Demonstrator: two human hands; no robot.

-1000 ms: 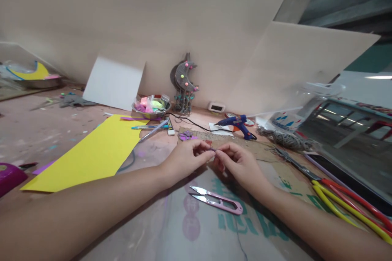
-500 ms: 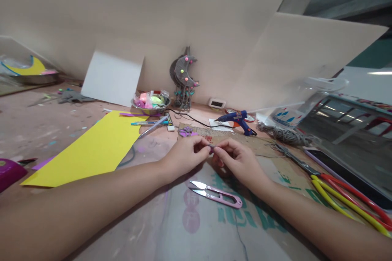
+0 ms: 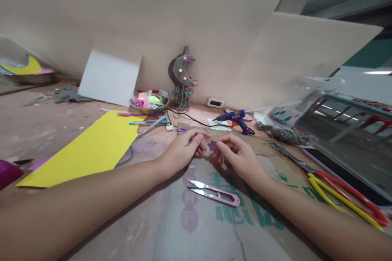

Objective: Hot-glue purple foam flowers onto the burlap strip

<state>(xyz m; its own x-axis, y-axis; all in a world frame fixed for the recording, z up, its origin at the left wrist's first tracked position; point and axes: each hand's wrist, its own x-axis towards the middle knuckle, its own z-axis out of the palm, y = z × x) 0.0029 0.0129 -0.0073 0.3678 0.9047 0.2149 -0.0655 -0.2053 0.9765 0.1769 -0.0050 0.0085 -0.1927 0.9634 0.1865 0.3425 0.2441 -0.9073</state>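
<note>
A small purple piece [image 3: 212,145] with grey on it, perhaps wound yarn, is pinched between the thumb and fingers of my right hand [image 3: 237,153]. Beside it, a little apart, my left hand [image 3: 183,149] has its fingers curled together; whatever they hold is too small or hidden. Below the hands lie pink thread snips [image 3: 214,193], blades pointing left. More purple and grey pieces [image 3: 183,130] rest just behind my left hand on a cardboard sheet [image 3: 260,147].
Yellow card [image 3: 82,147] and pens [image 3: 150,123] lie left. Behind stand a bowl of clay packets [image 3: 150,102] and a grey moon ornament [image 3: 183,71]. A blue glue gun [image 3: 234,119], grey yarn [image 3: 281,132], large scissors [image 3: 333,195] and a phone [image 3: 346,175] are right.
My hands have come slightly apart. The purple piece, earlier between both hands' fingertips, is now in my right hand alone and shows more. The view has shifted slightly.
</note>
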